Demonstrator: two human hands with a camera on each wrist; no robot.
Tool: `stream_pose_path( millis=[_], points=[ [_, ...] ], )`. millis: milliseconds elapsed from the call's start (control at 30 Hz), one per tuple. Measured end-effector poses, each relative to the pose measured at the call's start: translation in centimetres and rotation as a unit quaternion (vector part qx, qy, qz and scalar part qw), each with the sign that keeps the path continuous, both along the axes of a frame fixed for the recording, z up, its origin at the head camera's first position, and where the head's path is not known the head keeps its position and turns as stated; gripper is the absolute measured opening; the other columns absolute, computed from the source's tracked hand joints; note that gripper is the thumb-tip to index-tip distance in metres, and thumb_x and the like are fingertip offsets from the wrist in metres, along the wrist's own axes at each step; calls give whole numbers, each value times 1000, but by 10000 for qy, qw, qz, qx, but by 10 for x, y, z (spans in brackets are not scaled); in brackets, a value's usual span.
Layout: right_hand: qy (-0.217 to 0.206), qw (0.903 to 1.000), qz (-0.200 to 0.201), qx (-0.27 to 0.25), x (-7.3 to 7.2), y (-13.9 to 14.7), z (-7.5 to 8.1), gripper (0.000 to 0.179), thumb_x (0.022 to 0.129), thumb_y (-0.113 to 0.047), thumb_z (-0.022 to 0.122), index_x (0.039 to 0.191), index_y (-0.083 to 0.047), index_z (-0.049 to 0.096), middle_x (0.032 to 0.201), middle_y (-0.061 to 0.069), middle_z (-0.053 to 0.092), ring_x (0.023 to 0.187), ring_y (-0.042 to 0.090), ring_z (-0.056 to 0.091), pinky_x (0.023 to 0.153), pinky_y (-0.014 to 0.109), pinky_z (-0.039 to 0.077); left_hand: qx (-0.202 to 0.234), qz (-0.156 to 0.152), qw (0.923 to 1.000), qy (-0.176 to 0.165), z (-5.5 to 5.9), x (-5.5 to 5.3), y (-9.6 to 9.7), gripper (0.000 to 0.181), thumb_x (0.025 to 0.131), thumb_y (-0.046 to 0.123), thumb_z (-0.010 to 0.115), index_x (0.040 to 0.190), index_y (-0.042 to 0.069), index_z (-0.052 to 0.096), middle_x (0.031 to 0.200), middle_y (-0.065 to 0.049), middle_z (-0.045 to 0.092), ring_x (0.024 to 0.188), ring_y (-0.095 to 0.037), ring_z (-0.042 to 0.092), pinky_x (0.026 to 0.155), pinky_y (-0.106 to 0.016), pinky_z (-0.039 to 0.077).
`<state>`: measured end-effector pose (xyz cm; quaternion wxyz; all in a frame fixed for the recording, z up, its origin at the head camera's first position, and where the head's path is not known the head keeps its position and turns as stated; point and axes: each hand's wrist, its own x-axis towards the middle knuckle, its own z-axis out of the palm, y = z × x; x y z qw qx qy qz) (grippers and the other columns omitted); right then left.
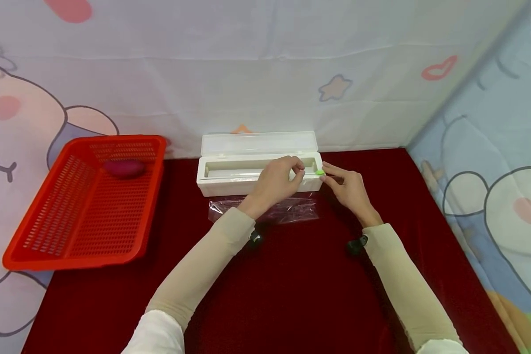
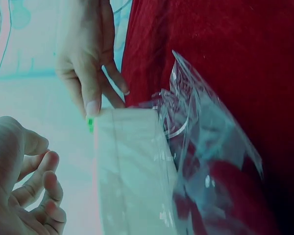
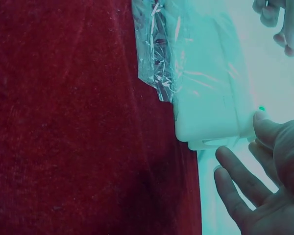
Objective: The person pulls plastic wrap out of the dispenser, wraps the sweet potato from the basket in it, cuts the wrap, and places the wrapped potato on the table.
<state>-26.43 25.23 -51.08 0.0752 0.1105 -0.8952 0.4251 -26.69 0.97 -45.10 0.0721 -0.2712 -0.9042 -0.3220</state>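
Note:
A long white box (image 1: 261,187) stands at the back of the table, its lid (image 1: 258,144) raised against the wall. Clear plastic film (image 1: 287,211) spreads out from its front side, crumpled in the left wrist view. At the box's right end my right hand (image 1: 349,189) pinches a small green slider (image 1: 320,172) between thumb and forefinger. The other right fingers sit spread beside the box end in the right wrist view. My left hand (image 1: 276,179) hovers over the box's right half, fingers (image 2: 50,186) loosely curled, with nothing visible in them.
To the left stands a red plastic basket (image 1: 143,216) with a purple oblong object (image 1: 124,168) inside. Dark red cloth (image 1: 292,295) covers the table. A patterned fabric wall (image 1: 230,78) rises right behind the box, with another along the right side.

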Motion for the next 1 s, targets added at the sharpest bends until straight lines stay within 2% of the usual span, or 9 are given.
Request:
stream_pose_path(
  millis=[67,200,300,433,600,667,900,1000],
  points=[
    [7,10000,6,-19,0,-1,-1,40,103,-21,72,142,-12,69,153,3,61,84,21,60,63,21,43,-11,-120,9999,-20,-1,-1,5,18,105,17,65,117,8,76,106,-2,78,86,-18,67,78,-33,54],
    [9,10000,23,-31,0,-5,0,41,103,-21,73,142,-13,69,152,2,62,74,21,53,58,20,39,-34,-269,9996,-86,-5,-6,14,20,104,16,65,119,7,75,109,-4,77,89,-19,68,80,-33,54],
    [17,10000,44,-50,1,-8,1,41,102,-21,74,142,-14,69,152,2,63,75,22,57,59,21,41,-34,-393,9990,-210,-7,-11,16,21,105,17,65,122,7,74,111,-6,76,93,-20,69,84,-34,54],
    [-30,9999,91,-93,1,-13,2,41,103,-24,73,142,-16,69,152,3,63,87,24,69,63,21,44,-12,-529,9977,-422,-13,-16,18,24,106,18,65,126,6,72,114,-6,74,92,-20,68,85,-33,55],
    [-131,9996,182,-178,1,-17,3,40,103,-28,72,142,-23,70,153,-3,62,100,25,76,70,20,51,32,-529,9971,-551,-19,-19,21,25,106,20,65,126,7,72,115,-6,73,85,-18,64,80,-32,53],
    [-131,9995,227,-177,1,-18,3,40,103,-27,72,143,-24,69,153,-4,62,96,24,74,68,21,50,1,-501,9970,-590,-20,-20,22,25,106,21,66,126,7,72,115,-6,73,84,-19,62,79,-32,52],
    [-215,9991,312,-165,-2,-19,3,42,103,-26,72,144,-25,67,155,0,60,97,25,76,68,20,51,-422,-339,9967,-609,-20,-22,25,29,106,25,67,128,6,72,116,-8,71,106,-22,68,95,-35,55],
    [-213,9993,299,-84,-2,-18,3,42,103,-26,72,145,-23,67,155,4,60,92,25,74,66,22,49,-497,-333,9965,-585,-20,-23,26,30,106,27,69,127,6,72,117,-9,71,109,-23,69,98,-36,56]
  ],
)
